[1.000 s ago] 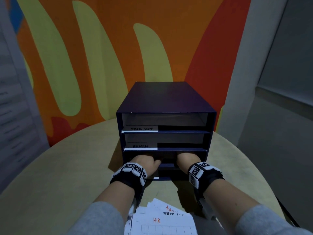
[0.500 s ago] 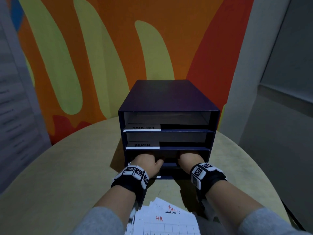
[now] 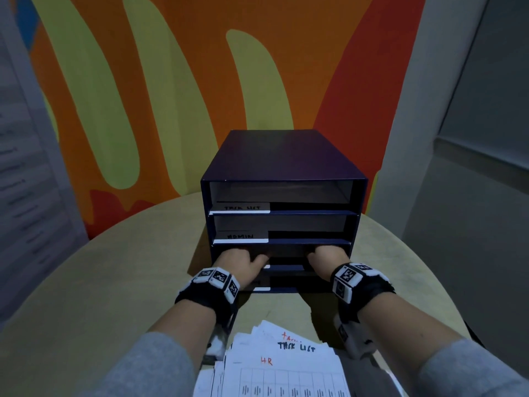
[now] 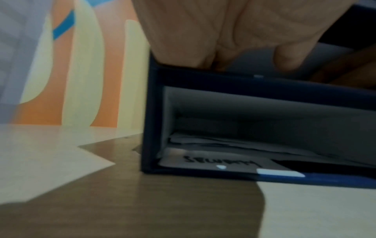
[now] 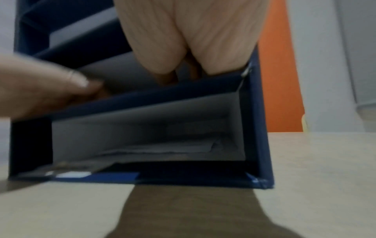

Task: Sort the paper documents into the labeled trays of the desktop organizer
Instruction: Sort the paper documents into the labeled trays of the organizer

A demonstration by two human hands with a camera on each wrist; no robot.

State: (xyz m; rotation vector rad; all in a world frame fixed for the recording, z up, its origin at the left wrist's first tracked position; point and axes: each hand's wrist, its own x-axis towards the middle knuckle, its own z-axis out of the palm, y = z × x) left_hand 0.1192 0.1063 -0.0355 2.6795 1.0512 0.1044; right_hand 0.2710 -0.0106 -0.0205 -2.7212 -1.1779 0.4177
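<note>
A dark blue desktop organizer [image 3: 283, 156] with several stacked trays stands on the round table. Its top tray bears the label TASK LIST [image 3: 242, 208], the second ADMIN [image 3: 240, 236]. My left hand [image 3: 240, 259] and right hand [image 3: 326, 256] both reach into the third tray, left and right of its middle. Their fingers are hidden inside; only the left thumb [image 3: 262, 257] shows at the tray's front. The bottom tray holds several sheets [image 4: 223, 145] behind a handwritten label [image 4: 219, 161]. A stack of paper documents [image 3: 280, 368], with HR and TASK LIST written on the top sheets, lies between my forearms.
The beige table [image 3: 114, 282] extends left and right of the organizer. An orange and yellow-green painted wall [image 3: 200, 81] rises behind it. A grey pillar [image 3: 415, 110] stands at the right, a grey panel at the far left.
Both hands stay inside the third tray. Only the head view has shifted a little, so more of the paper stack shows.
</note>
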